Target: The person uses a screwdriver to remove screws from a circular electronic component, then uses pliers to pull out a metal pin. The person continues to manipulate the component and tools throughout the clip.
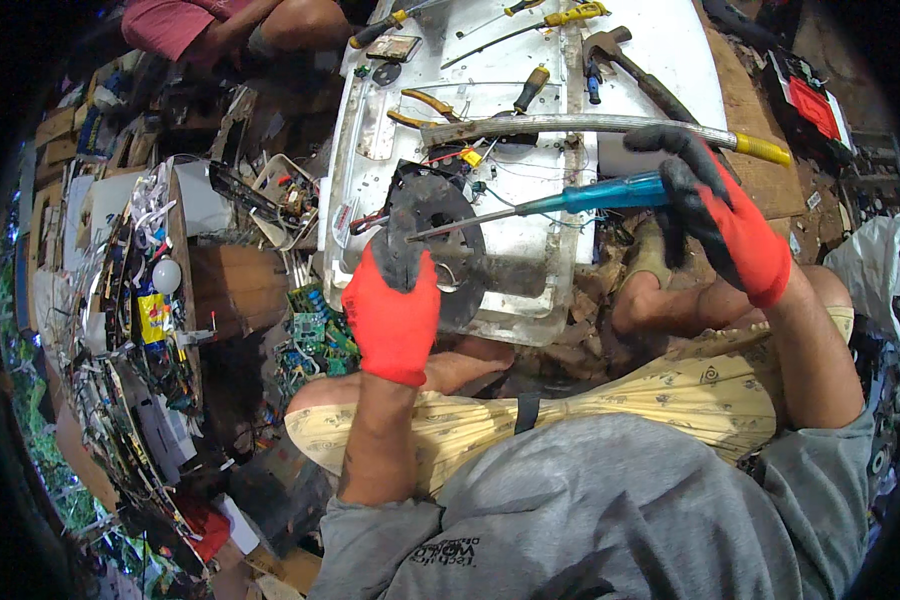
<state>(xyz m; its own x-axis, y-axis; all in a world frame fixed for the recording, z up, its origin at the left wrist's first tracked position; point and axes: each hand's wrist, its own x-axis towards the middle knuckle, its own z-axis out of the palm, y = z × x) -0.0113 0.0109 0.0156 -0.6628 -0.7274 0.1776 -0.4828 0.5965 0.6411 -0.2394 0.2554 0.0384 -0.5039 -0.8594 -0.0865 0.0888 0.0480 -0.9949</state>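
Both my hands wear red gloves with black-coated fingers. My left hand (398, 290) grips a dark, roundish plastic part (460, 292) by its near left side, thumb on top; its exact kind I cannot make out. In my right hand (720, 215) is a screwdriver (600, 194) with a clear blue handle, held by the handle's end with the fingers partly loose. Its shaft points left, and the tip meets or lies just over the dark part beside my left thumb. Under them stands a white panel (660, 80) used as a work surface.
On the panel lie a hammer (642, 75), a metal tube with a yellow end (570, 124), pliers (425, 108) and several screwdrivers. Green circuit boards (315, 335) and scrap heap up at left. Another person's knee and arm (230, 25) show at the far left.
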